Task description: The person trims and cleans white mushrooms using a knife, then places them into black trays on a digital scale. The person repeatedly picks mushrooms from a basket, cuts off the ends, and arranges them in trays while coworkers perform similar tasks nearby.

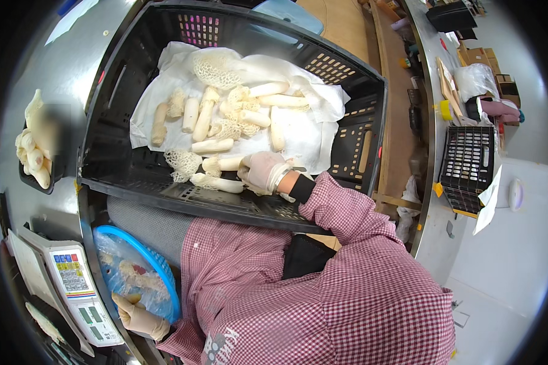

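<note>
A black plastic crate [132, 189], lined with white cloth [301, 132], holds many pale bamboo mushrooms [204, 119] with netted skirts. My right hand [262, 171], in a thin whitish glove, curls at the crate's near side, closed around a bamboo mushroom whose stem [228, 163] runs out to the left; the fingertips are hidden. Gloved too, my left hand [139, 317] is at the rim of a blue basket [171, 283] lined with clear plastic, with netted scraps in it. The left fingers are bent, with something yellowish at them; whether it is held is unclear.
On the steel counter [64, 159] at left, a small black tray [50, 180] holds mushrooms, partly blurred. A digital scale [75, 278] stands below it. Across the wooden-floored gap, another steel counter bears a black crate [468, 155], yellow tape [445, 110] and plastic bags.
</note>
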The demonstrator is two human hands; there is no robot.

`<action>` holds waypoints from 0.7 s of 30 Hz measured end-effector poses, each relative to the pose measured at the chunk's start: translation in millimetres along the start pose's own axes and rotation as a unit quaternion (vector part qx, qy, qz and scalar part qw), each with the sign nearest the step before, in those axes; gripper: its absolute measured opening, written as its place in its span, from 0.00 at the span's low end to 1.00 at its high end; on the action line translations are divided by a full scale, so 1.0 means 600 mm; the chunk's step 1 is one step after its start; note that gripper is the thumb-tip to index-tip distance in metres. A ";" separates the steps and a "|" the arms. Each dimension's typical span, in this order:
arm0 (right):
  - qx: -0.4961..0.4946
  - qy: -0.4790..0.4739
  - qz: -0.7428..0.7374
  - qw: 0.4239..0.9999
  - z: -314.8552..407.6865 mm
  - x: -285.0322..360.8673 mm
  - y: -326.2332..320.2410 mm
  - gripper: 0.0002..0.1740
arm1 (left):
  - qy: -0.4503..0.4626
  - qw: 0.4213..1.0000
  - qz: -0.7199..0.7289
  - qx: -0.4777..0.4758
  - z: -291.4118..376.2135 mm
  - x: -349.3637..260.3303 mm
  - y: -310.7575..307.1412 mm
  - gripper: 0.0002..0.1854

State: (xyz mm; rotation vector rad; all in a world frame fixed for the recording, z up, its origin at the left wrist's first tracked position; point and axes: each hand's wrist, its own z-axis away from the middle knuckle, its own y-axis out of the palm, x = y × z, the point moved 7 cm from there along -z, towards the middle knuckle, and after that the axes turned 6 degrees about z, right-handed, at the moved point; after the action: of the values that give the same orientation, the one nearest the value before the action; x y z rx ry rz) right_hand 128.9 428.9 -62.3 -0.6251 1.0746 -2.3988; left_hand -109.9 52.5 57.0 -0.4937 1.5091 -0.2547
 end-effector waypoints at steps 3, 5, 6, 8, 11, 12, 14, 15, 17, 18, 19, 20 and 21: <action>0.055 0.008 -0.025 0.998 0.002 0.011 0.011 0.17 | -0.006 1.000 -0.014 -0.002 0.003 0.002 -0.002 0.26; 0.021 -0.016 -0.020 0.999 -0.002 0.019 0.013 0.17 | -0.011 1.000 -0.007 0.008 0.002 0.010 0.002 0.27; -0.020 -0.029 -0.031 0.999 0.001 0.026 0.011 0.17 | -0.013 1.000 0.002 0.020 0.002 0.016 0.006 0.27; -0.038 -0.049 -0.046 0.997 0.004 0.035 0.010 0.16 | -0.010 0.999 0.011 0.037 0.003 0.022 0.011 0.27; 0.002 -0.109 -0.134 0.985 -0.007 0.047 0.060 0.17 | -0.001 0.999 0.020 0.049 0.015 0.003 0.031 0.27; 0.027 -0.095 -0.129 0.987 -0.013 0.048 0.061 0.22 | -0.002 0.999 0.026 0.047 0.016 0.000 0.031 0.27; 0.037 -0.100 -0.143 0.984 -0.023 0.043 0.067 0.22 | -0.003 0.998 0.036 0.049 0.016 0.001 0.025 0.27; 0.041 -0.105 -0.148 0.983 -0.027 0.043 0.057 0.22 | -0.005 0.998 0.042 0.049 0.014 0.003 0.022 0.26; 0.127 -0.078 -0.197 0.969 -0.027 0.041 0.055 0.23 | -0.001 0.997 0.053 0.054 0.014 0.004 0.016 0.26; 0.140 -0.069 -0.186 0.970 -0.019 0.044 0.054 0.23 | 0.005 0.996 0.059 0.060 0.015 0.000 0.018 0.26; 0.151 -0.062 -0.174 0.971 -0.012 0.048 0.052 0.23 | 0.012 0.996 0.066 0.065 0.017 -0.004 0.020 0.26; 0.092 -0.078 -0.120 0.985 -0.014 0.048 0.057 0.24 | 0.016 0.996 0.068 0.063 0.017 -0.005 0.016 0.27; 0.056 -0.079 -0.064 0.993 -0.003 0.057 0.044 0.24 | 0.016 0.995 0.071 0.063 0.020 -0.005 0.014 0.27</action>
State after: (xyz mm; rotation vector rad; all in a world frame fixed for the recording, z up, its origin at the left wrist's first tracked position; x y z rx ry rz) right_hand 105.7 394.9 -75.8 -0.8510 0.8502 -2.4490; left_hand -99.7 63.1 55.9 -0.2812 1.5414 -0.2455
